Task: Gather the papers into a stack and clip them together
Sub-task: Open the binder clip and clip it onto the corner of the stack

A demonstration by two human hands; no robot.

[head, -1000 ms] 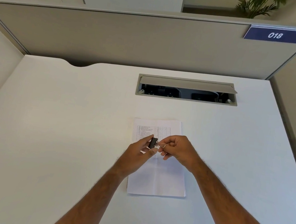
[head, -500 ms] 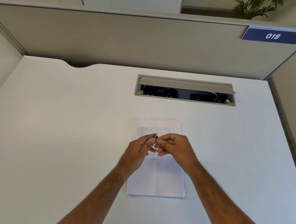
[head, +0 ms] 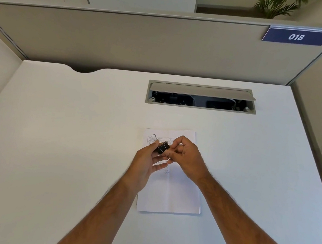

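Both our hands meet above the papers (head: 169,192), sharing a black binder clip (head: 162,148): our left hand (head: 143,165) pinches its body from the left, and our right hand (head: 187,159) closes its fingers on it from the right. One wire handle sticks out toward the upper left. The papers lie gathered in a neat stack on the white tabletop (head: 61,139), just below the hands, with no clip on them yet.

I see the white papers (head: 169,192) stacked flat mid-tabletop, nearer its front edge. Small black binder clip (head: 162,148) is above their far end, one wire handle flipped out.
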